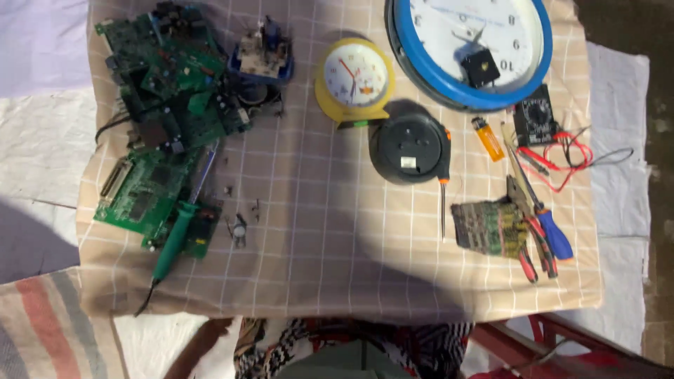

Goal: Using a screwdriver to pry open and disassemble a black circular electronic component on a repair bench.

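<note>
Neither of my hands shows in the head view. A beige checked cloth [316,238] lies before me. On its left lie a pile of green circuit boards [165,91], one flat green board [137,189] and a green-handled soldering iron [175,235]. A small yellow clock [354,81] stands at the middle back, beside a large blue-rimmed wall clock [467,49]. A black round clock body [411,147] lies face down in front of them.
At the right lie an orange lighter [487,138], a black multimeter [535,121] with red leads [570,158], a small circuit board [488,228], red-handled pliers [531,245] and a blue-handled screwdriver [554,235]. A thin screwdriver [443,200] lies by the black clock body. A blue tray [261,60] holds parts.
</note>
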